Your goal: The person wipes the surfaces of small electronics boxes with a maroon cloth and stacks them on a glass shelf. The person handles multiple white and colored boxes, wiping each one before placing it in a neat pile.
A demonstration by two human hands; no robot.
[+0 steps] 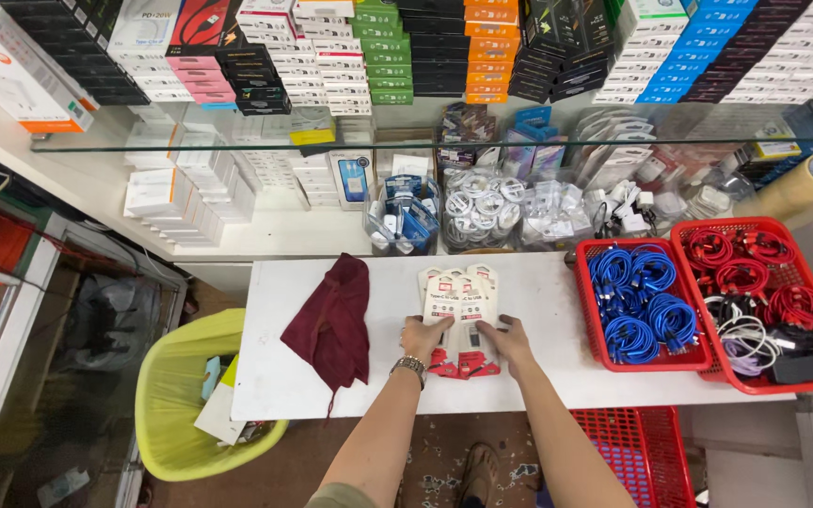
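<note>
Both hands down on a small stack of white-and-red packs (460,315), mid-table (538,390), just right of a maroon cloth (333,320). Left hand (422,337), watch on wrist, fingers spread flat on the left edge of the stack, pressing rather than gripping. Right hand (508,341) same on the right edge, fingers loosely extended against the lower pack; thumb position hard to tell. Packs fanned slightly, upper ones peeking out towards the shelf.

Judgement on squaring the stack well:
- Keep palms low, push inward from both sides evenly, so cards slide flush instead of buckling.
- Tap bottom edge against table once sides align.
- Light pressure only; glossy packs likely to skate apart if squeezed hard.
- Mind the cloth at left: near enough to snag a corner.

Surroundings: red basket of blue cables (642,301) to the right, second red basket (764,301) with red, white and black cables just beside it. Yellow bin (176,395) below table's left end. Shelves of boxed goods behind.
</note>
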